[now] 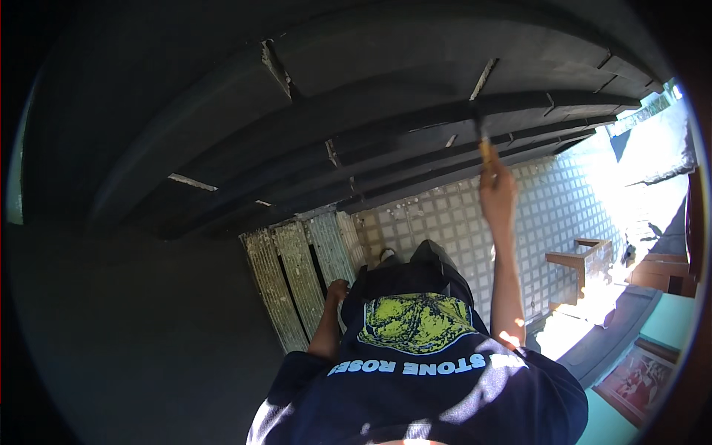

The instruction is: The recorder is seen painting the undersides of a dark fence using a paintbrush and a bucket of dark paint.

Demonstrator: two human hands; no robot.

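In my right hand is a paintbrush with a yellowish handle. Its dark bristle end reaches the black wall in front of me, close to one of the long bands across it. Pale narrow strips break the black, among them a slanting strip just above the brush and a wider one further left. My left hand hangs low beside my body, near some worn ribbed slats. Its fingers look loosely curled; whether anything is in them is not visible.
Pale square-patterned tiles cover the floor below the wall. A brown stool stands to my right, partly in bright sunlight. Behind it runs a grey ledge beside a turquoise wall with a framed picture. Dark surface fills the left side.
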